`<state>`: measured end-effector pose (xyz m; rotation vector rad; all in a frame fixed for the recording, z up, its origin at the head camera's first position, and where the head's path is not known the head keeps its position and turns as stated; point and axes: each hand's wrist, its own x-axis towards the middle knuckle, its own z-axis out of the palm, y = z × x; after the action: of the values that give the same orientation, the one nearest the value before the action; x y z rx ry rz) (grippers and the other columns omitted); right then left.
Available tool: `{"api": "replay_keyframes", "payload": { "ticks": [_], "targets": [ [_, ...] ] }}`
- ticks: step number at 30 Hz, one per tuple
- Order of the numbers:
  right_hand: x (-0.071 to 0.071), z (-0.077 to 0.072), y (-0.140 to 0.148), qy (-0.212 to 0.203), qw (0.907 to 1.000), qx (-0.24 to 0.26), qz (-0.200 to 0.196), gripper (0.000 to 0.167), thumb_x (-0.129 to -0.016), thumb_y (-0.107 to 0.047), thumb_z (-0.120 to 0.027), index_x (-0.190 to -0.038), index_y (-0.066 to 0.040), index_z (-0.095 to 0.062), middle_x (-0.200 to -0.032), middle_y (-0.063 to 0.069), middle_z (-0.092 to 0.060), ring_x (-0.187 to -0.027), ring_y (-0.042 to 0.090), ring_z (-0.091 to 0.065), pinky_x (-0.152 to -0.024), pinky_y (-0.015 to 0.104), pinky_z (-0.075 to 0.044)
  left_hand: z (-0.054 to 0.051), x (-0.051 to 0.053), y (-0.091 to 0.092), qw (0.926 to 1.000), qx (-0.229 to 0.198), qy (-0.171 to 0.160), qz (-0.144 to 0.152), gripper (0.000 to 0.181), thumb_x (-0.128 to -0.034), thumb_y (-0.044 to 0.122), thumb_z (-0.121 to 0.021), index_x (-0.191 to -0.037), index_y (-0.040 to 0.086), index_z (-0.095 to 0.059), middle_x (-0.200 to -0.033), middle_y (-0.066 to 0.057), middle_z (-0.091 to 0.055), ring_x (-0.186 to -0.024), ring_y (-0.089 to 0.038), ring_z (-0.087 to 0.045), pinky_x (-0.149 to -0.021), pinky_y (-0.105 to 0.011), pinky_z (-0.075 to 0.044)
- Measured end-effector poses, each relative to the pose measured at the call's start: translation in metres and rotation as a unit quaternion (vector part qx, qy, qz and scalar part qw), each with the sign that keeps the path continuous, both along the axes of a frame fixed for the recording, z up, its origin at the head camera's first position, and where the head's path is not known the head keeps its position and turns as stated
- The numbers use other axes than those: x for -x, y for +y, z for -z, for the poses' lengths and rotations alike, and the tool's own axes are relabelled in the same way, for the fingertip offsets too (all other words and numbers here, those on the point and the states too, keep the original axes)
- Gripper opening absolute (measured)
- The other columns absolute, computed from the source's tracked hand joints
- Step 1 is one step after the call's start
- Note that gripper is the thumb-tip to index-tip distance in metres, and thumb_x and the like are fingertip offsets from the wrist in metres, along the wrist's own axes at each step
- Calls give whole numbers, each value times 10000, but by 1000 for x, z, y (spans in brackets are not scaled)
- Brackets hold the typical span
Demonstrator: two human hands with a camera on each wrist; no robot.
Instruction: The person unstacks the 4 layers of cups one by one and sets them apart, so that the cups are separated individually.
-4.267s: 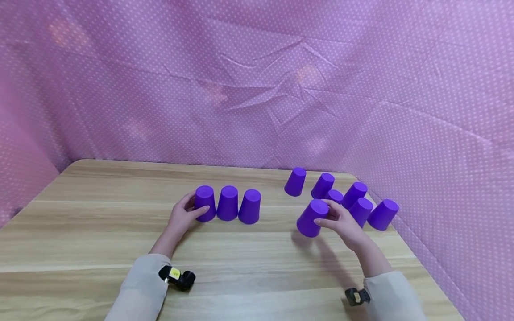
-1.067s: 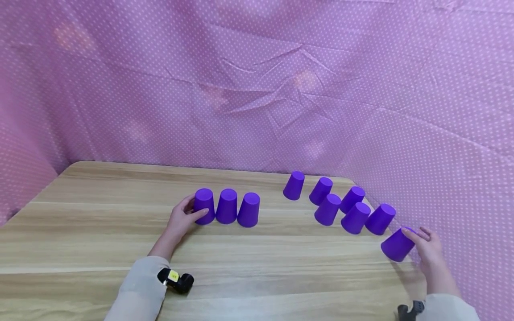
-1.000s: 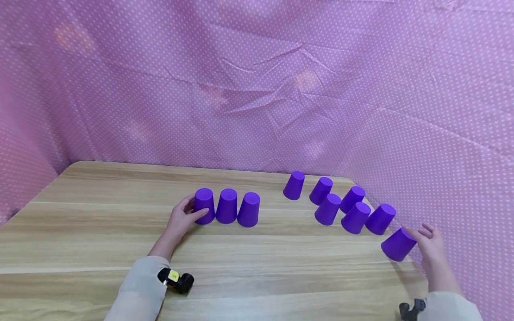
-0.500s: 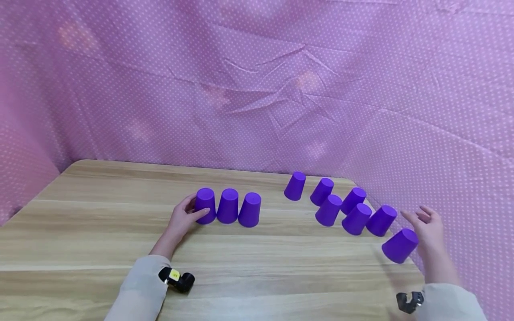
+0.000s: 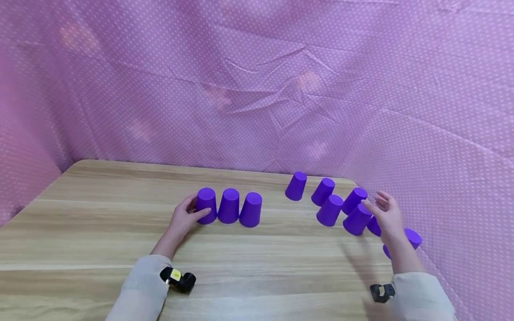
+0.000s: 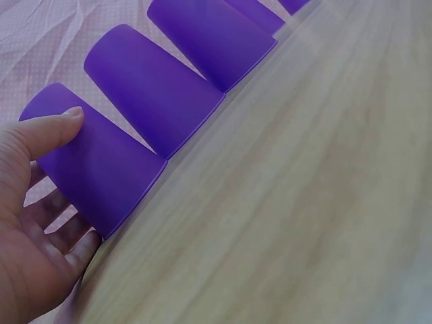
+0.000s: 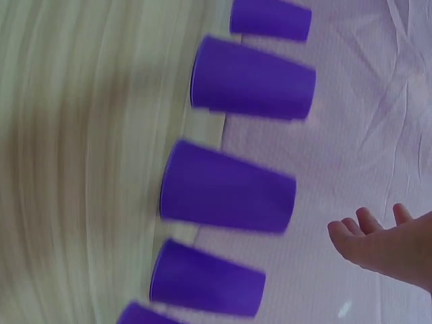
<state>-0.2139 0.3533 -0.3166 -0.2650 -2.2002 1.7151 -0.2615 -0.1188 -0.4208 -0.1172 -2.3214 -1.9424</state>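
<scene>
Three upside-down purple cups stand in a row left of centre. My left hand (image 5: 182, 220) holds the leftmost cup (image 5: 206, 199), thumb across its front and fingers behind. Beside it are the middle cup (image 5: 229, 206) and the third cup (image 5: 250, 210). Over on the right, my right hand (image 5: 390, 220) hovers with nothing in it, fingers loosely bent, close to a front-row cup (image 5: 356, 221). Its hand and forearm partly cover two more cups, one at the table's right edge (image 5: 413, 238). In the right wrist view, the hand (image 7: 391, 248) is apart from the nearest cup (image 7: 229, 190).
Further upside-down cups make up the right group: a back cup (image 5: 296, 186), a second one (image 5: 323, 192), a third (image 5: 354, 200) and a front one (image 5: 330, 211). A pink dotted cloth (image 5: 257, 89) hangs behind the wooden table (image 5: 257, 272) and along its right side.
My right hand carried a cup from the middle to the table's right edge and let it go there. It has since moved up and left over the group. The left hand stays put.
</scene>
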Motion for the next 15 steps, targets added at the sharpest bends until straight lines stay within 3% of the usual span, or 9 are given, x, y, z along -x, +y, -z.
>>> {"api": "replay_keyframes", "payload": {
  "ticks": [8, 15],
  "targets": [
    [11, 13, -46, -15, 9954, -98, -958, 670, -799, -86, -606, -1311, 61, -200, -1298, 262, -278, -1204, 340, -247, -999, 400, -222, 0, -1, 1, 10000, 18, 26, -2, 632, -765, 156, -658, -1293, 6, -343, -1238, -229, -393, -1139, -315, -359, -961, -391, -298],
    [22, 27, -91, -37, 9869, -25, -1614, 602, -781, -46, -607, -1281, 44, -283, -1279, 239, -334, -1191, 320, -288, -982, 391, -258, 0, -3, 2, 10000, -10, 50, -18, 630, -764, 163, -660, -1289, 5, -349, -1233, -233, -399, -1137, -314, -364, -960, -392, -300]
  ]
}}
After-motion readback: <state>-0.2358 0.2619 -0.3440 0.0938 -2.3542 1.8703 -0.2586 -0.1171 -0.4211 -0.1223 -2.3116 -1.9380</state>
